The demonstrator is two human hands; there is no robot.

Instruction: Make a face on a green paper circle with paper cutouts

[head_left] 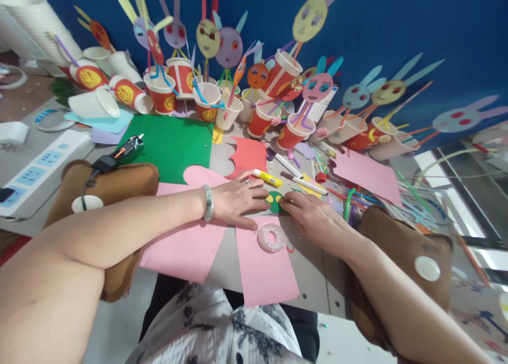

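A small green paper cut-out with yellow ovals [273, 202] lies on the table between my two hands. My left hand [240, 197] rests flat and open, palm down, its fingertips at the cut-out's left edge. From the other side my right hand [313, 216] has its bent fingers closed at the right edge. Just beyond the left fingers is a yellow glue stick or marker [269, 178] with a white cap. A clear tape roll [262, 242] sits on a pink paper strip [265, 279] nearer my body. Larger pink paper [186, 242] extends under my left forearm.
Paper cups with rabbit-faced figures [291, 128] line the back. A green sheet [170, 142] and scalloped red paper [250, 157] lie ahead. At left are a power strip [39, 168] and a black corded tool [127, 148]. Brown cushions [400, 269] flank my forearms.
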